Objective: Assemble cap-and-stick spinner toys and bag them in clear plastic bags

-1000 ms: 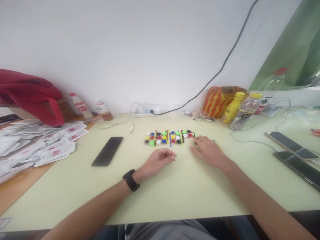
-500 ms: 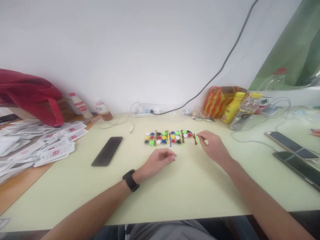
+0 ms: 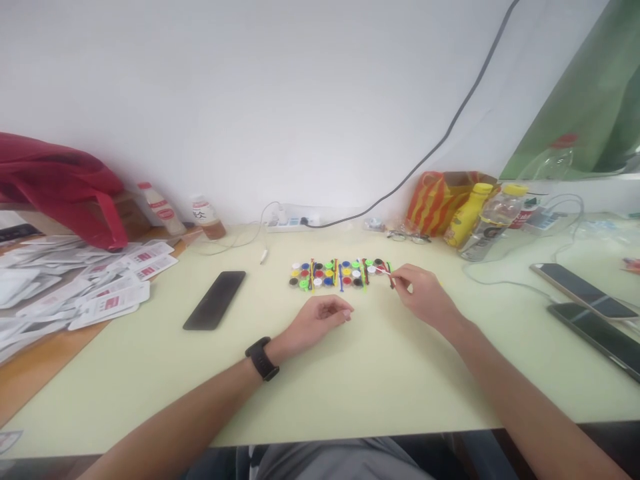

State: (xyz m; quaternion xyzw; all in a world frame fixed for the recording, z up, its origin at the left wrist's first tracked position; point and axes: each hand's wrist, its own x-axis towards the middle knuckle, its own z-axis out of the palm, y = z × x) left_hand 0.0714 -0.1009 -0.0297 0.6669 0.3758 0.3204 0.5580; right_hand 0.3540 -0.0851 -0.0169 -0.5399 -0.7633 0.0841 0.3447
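Observation:
My right hand (image 3: 423,290) pinches a thin white stick (image 3: 383,270) between thumb and fingertips. The stick points left over the right end of a block of small round discs (image 3: 327,283). These discs, in white, blue, black, green, red and yellow, lie in rows on the table. Between their columns lie slim coloured sticks (image 3: 341,275); a dark red stick (image 3: 391,275) lies by my right fingertips, partly hidden. My left hand (image 3: 323,320), a black watch (image 3: 262,359) on its wrist, rests on the table just in front of the discs. Its fingers curl loosely, holding nothing that I can see.
A black phone (image 3: 215,300) lies left of the discs; white packets (image 3: 107,303) are heaped farther left. At the right lie two more phones (image 3: 583,290). Bottles (image 3: 467,215) and a striped bag (image 3: 430,203) stand behind. Glasses (image 3: 407,237) and a power strip (image 3: 287,227) sit near the wall.
My right hand has shifted slightly left and down towards the discs. The white stick now shows between its fingertips. My left hand has stayed in place.

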